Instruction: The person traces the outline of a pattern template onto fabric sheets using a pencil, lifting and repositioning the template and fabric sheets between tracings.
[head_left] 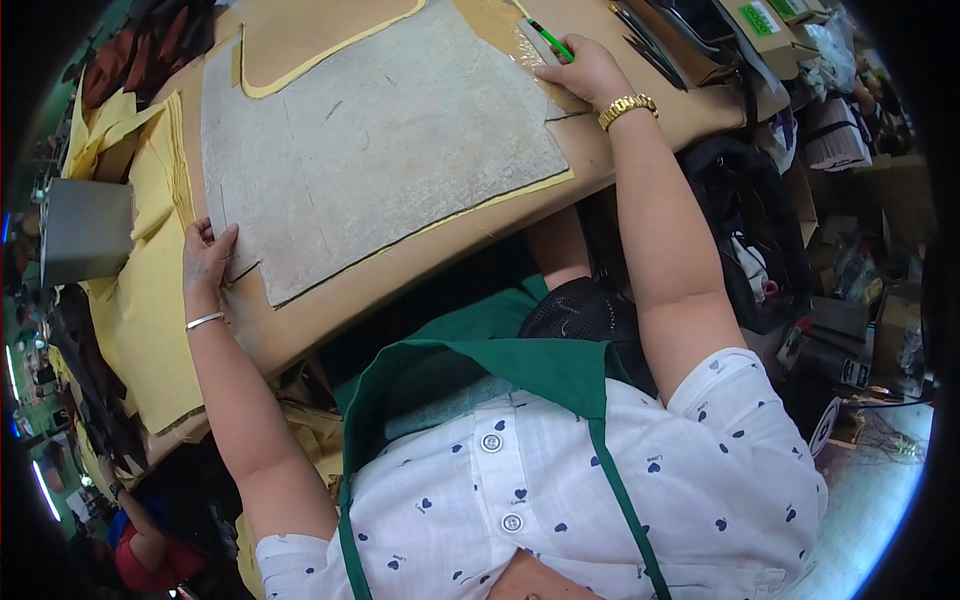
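A large grey pattern sheet (pixel 370 150) lies on yellow material (pixel 480 208), whose edge shows along its lower and curved upper borders. My left hand (pixel 210 245) is at the sheet's lower left edge, thumb and fingers pinched on its narrow side strip. At the upper right, my right hand (pixel 585 72) holds a green pen (pixel 548 38), its tip pointing up and left near the sheet's top right edge. Clear shiny tape (pixel 525 50) covers brown board beside that hand.
Yellow cloth layers (pixel 150 290) hang over the table's left side, by a grey box (pixel 88 230). Dark pencils (pixel 648 45) and a brown case (pixel 700 50) lie at the upper right. A black bag (pixel 745 220) is right of the tan table (pixel 320 320). Another person (pixel 155 545) is lower left.
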